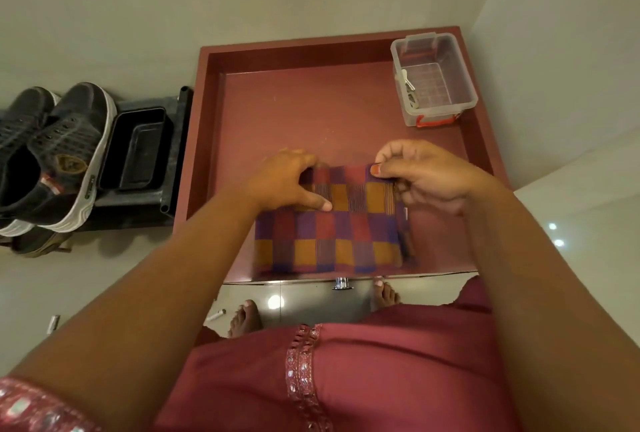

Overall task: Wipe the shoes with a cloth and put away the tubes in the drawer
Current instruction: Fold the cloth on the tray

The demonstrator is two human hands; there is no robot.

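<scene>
Checked in purple, orange and red, the cloth [329, 234] lies folded flat on the floor of the open maroon drawer [311, 102], close to its front edge and right under our arms. Our left hand [287, 182] holds its far left corner, thumb laid on top of the fabric and fingers curled over the far edge. Our right hand [422, 175] pinches the far right corner between thumb and forefinger, the other fingers loosely curled beside the fold.

What matters for the coming move is direction. The cloth's long axis runs left to right across the drawer, and both hands grip the far long edge, one at each end, so it should come up evenly, we judge. The shoes [52, 154] stand well apart from it, outside the drawer to the left, on a dark rack [173, 154] beside a black tray [138, 147]. Our left hand is the nearer one to them, so we expect the cloth to travel leftward over the drawer's left wall.

A clear plastic box [433, 78] sits in the drawer's far right corner with some small items inside. Two small tubes [215, 315] lie on the tiled floor near our feet, one of them far to the left, not yet put away.
</scene>
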